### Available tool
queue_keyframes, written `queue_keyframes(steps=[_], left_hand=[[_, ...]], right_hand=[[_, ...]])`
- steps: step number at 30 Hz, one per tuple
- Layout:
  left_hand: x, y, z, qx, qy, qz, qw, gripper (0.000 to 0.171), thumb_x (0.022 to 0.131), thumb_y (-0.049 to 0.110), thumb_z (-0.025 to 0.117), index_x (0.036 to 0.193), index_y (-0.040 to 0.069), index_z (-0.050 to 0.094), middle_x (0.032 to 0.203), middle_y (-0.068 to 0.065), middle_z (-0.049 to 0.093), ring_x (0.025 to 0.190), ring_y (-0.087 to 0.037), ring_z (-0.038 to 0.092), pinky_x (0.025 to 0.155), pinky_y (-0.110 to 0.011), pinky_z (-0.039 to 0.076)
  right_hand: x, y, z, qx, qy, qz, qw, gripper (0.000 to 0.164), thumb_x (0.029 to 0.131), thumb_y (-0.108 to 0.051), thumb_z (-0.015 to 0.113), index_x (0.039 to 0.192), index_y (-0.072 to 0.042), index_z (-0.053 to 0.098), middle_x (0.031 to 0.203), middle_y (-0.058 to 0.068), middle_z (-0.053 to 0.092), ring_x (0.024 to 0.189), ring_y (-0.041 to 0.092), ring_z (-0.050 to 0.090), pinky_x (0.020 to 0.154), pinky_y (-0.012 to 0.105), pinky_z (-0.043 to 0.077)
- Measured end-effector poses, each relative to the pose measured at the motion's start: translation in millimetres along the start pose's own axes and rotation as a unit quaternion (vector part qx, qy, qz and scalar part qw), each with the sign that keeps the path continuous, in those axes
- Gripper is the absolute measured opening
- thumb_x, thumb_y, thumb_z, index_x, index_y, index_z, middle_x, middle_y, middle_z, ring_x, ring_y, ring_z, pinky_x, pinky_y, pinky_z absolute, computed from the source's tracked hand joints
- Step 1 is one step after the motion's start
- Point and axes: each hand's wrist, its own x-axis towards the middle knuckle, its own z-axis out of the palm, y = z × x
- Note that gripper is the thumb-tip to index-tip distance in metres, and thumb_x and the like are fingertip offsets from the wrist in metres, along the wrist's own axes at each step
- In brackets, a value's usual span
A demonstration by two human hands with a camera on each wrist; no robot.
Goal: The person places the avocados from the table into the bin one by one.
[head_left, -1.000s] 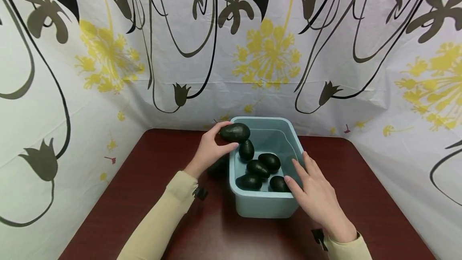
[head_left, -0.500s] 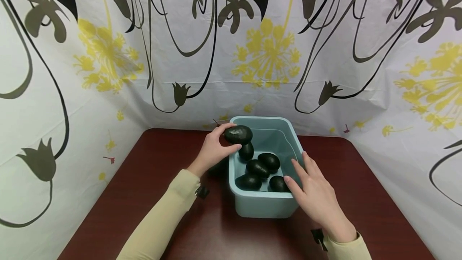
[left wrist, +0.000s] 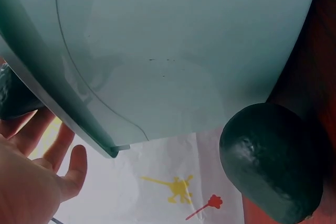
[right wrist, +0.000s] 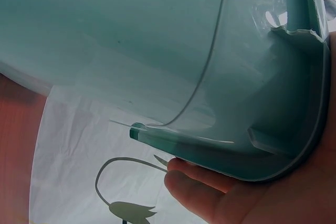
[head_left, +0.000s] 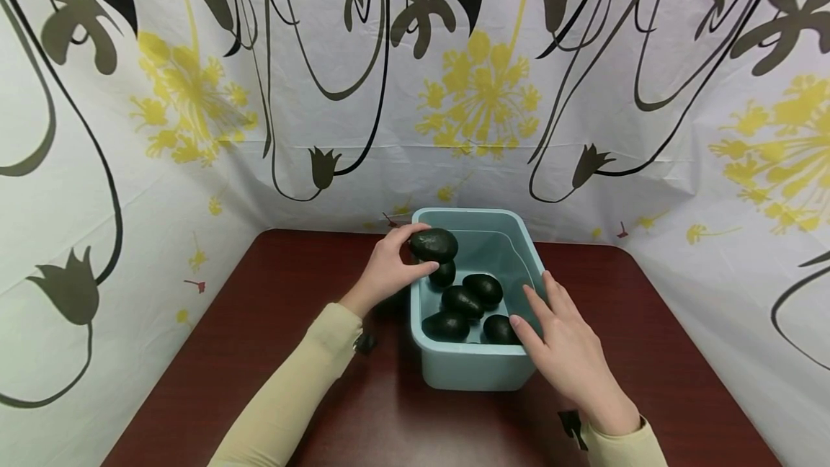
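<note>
My left hand holds a dark green avocado between thumb and fingers, at the left rim of a light blue plastic bin. Just below it, partly covered, is another avocado inside the bin. Several more lie on the bin floor, among them a front-left avocado. My right hand rests over the bin's near right corner, fingers spread and fairly straight. In the right wrist view, some fingers touch the outside below the rim.
A dark red-brown table bears the bin. Outside the bin's left wall, a loose avocado lies on the table in the left wrist view. Behind hangs a white floral-print cloth.
My left hand has shifted slightly right and down with its avocado, further over the bin. The right hand and the avocados in the bin look unmoved.
</note>
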Motion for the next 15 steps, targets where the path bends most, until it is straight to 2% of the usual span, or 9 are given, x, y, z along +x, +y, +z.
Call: queue_keyframes(steps=[10,15], left_hand=[[-0.2,-0.3,2.1,0.014,-0.007,0.002,0.9999,0.061,0.084,0.043,0.081,0.139,0.031,0.057,0.131,0.011,0.056,0.115,-0.009,0.052,0.093,-0.041,0.050],[-1.4,0.0,1.4,0.014,-0.014,0.007,0.9998,0.057,0.087,0.041,0.079,0.139,0.031,0.057,0.133,0.008,0.057,0.120,-0.012,0.051,0.098,-0.044,0.047]], right_hand=[[-0.4,-0.1,-0.1,0.000,0.000,-0.003,1.000,0.072,0.103,-0.057,0.044,0.152,-0.004,0.044,0.166,0.018,0.015,0.149,0.041,0.020,0.100,0.067,0.037],[-0.4,-0.5,0.0,0.001,-0.002,-0.003,1.000,0.072,0.103,-0.057,0.044,0.152,-0.004,0.044,0.165,0.018,0.015,0.149,0.040,0.019,0.100,0.068,0.038]])
